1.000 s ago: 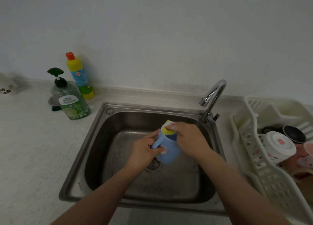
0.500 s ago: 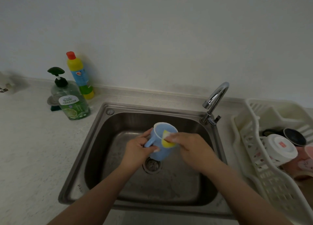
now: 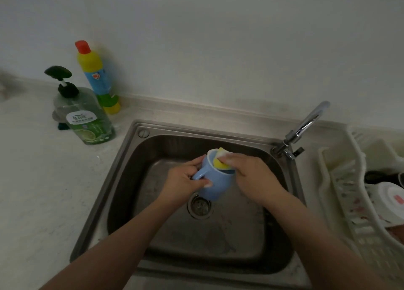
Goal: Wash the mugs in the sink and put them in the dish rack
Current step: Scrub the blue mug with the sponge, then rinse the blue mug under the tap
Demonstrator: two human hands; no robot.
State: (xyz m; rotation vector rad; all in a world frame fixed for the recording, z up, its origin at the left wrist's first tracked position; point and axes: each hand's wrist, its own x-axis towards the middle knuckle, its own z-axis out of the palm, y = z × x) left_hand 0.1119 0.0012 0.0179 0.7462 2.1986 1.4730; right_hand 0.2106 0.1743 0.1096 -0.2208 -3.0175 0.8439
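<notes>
A light blue mug (image 3: 215, 181) hangs over the drain of the steel sink (image 3: 135, 158), tilted with its mouth up and to the back. My left hand (image 3: 182, 183) grips it by the handle. My right hand (image 3: 251, 176) holds a yellow sponge (image 3: 219, 162) pressed into the mug's mouth and over its rim. The white dish rack (image 3: 349, 202) stands on the counter right of the sink, with a white mug (image 3: 391, 204) and a dark mug (image 3: 378, 177) lying in it.
A chrome tap (image 3: 306, 123) rises at the sink's back right corner; no water runs. A green soap pump bottle (image 3: 84, 117) and a yellow-blue cleaner bottle (image 3: 96, 77) stand on the pale counter back left. The drain strainer (image 3: 199, 206) lies below the mug.
The sponge has moved from the mug's front rim up to its mouth at the back. The mug has tipped so its side faces me more. Both hands stayed over the drain.
</notes>
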